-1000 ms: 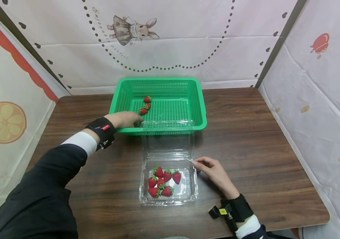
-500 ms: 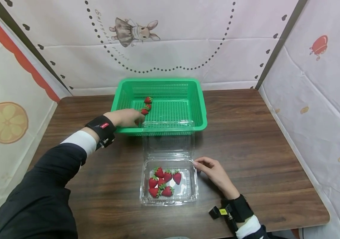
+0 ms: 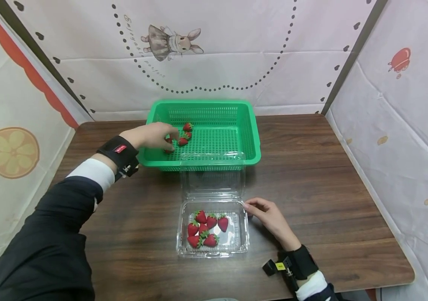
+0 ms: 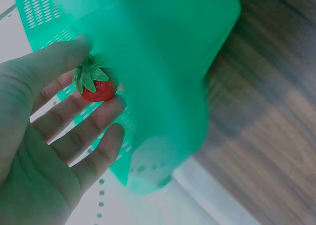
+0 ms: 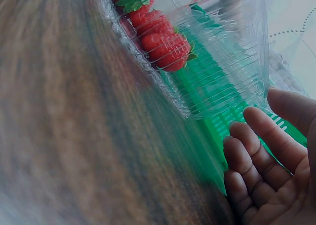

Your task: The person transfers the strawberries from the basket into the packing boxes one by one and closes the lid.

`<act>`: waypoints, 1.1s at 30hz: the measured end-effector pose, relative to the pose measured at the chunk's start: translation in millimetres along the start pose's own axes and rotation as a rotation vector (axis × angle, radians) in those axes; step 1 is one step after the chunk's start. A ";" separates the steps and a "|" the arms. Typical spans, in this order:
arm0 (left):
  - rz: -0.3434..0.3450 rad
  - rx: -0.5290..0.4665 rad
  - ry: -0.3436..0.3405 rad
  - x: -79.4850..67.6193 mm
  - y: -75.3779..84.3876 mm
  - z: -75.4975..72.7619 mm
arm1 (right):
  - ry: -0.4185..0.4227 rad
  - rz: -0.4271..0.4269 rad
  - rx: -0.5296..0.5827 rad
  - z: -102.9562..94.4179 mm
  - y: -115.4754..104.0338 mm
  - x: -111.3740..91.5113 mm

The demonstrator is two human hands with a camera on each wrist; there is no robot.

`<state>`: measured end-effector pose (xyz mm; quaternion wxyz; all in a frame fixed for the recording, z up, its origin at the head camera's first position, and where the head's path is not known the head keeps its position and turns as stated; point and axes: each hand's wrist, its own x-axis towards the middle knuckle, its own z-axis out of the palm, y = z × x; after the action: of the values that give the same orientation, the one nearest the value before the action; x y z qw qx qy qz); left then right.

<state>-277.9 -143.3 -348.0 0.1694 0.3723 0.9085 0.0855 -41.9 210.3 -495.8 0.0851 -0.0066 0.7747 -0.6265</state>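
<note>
My left hand [image 3: 154,136] is over the left part of the green basket [image 3: 253,133], pinching a strawberry [image 4: 101,87] between thumb and fingers. In the left wrist view its green leaves face the thumb. Three other strawberries lie to the right of that hand on the basket floor, one of them a red strawberry [image 3: 187,126] farthest back. My right hand [image 3: 270,217] pinches the back right corner of the clear plastic clamshell [image 3: 236,246] between thumb and forefinger. Several strawberries [image 5: 168,50] sit inside it.
The clamshell's hinged lid [image 3: 212,184] is folded back, its far end lying over the basket's front rim. Wood-grain table [image 3: 312,188] runs under everything. Printed cloth walls [image 3: 221,42] close off the back and both sides.
My left hand has moved back and left inside the basket, and a strawberry now shows in its fingers. My right hand and the clamshell have stayed put.
</note>
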 end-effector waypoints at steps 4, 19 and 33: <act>-0.005 -0.030 0.043 -7.6 -0.4 -13.7 | 0.000 -0.003 0.000 0.7 -0.4 -0.1; 0.039 0.006 0.147 -27.5 11.9 -53.9 | 0.009 -0.001 0.009 2.1 -0.1 0.1; 0.115 0.048 0.188 -29.9 48.5 -60.5 | 0.010 -0.002 0.006 1.6 -0.3 -0.6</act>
<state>-249.1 -131.8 -270.9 0.0691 0.4182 0.8993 0.1077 -41.1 208.7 -495.7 0.0805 -0.0038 0.7731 -0.6291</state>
